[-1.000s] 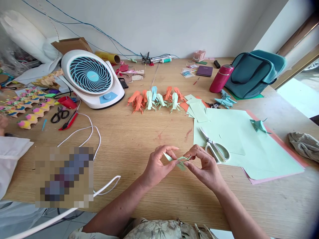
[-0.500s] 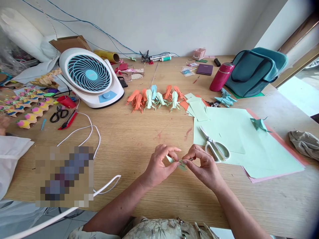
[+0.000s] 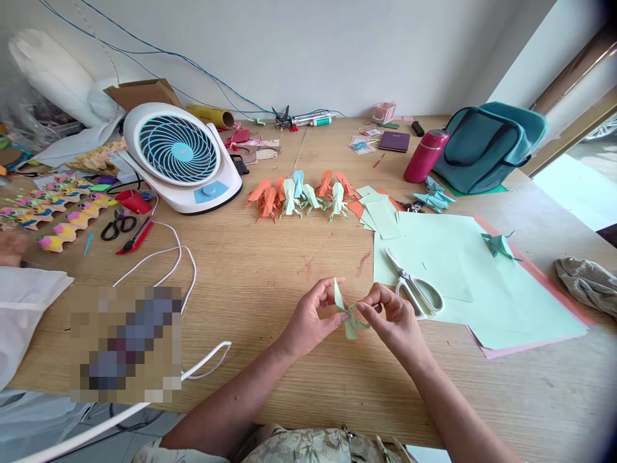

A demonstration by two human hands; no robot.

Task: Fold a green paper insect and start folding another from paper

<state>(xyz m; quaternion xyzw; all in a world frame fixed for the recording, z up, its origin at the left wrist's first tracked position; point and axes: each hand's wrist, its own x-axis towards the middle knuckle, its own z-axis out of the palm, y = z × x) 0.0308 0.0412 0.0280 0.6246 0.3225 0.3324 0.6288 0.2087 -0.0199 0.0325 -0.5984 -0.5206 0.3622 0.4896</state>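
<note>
— Where's the folded green paper (image 3: 348,316)?
— Between the hands, just above the tabletop (image 3: 270,276). The left hand (image 3: 308,318) and right hand (image 3: 393,321) each pinch it with closed fingertips.
— How would it handle?
— Feather-light, thin, easily creased — best gripped at its folded middle, I'd judge.

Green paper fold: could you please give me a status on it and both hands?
Left hand, right hand: both pinching the green paper fold over the table. One flap upright. Scissors lie apart, right of it.
</note>
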